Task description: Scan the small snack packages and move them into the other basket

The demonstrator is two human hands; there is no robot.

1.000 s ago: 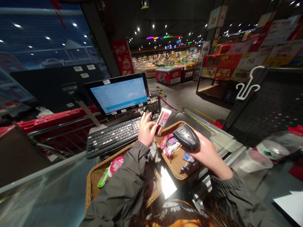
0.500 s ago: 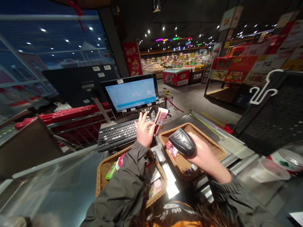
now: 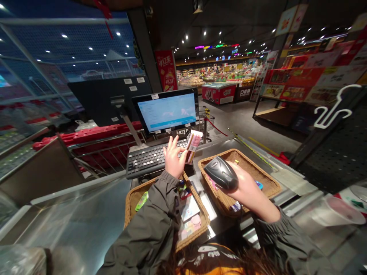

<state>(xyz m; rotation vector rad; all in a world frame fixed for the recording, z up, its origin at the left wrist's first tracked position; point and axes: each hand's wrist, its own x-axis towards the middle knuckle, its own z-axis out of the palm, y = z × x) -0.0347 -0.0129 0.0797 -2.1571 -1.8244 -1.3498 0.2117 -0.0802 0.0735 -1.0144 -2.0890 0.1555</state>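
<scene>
Between thumb and forefinger, my left hand pinches a small pink-and-brown snack packet, its other fingers spread. The packet stands upright in front of the keyboard's right end. My right hand is wrapped round a black barcode scanner, whose head points left toward the packet; the two are apart. Under the scanner lies a wicker basket with a few small packaged items. A second wicker basket sits below my left forearm, holding a green packet, a white box and other small goods, partly hidden by my sleeve.
A black keyboard and a lit monitor stand behind my left hand. A metal counter extends to the left. At right are a white hook on a dark panel and a translucent plastic cup.
The whole view has shifted, so the baskets, keyboard and monitor appear farther right. The packet has turned slightly in my left hand. The right hand still grips the scanner.
</scene>
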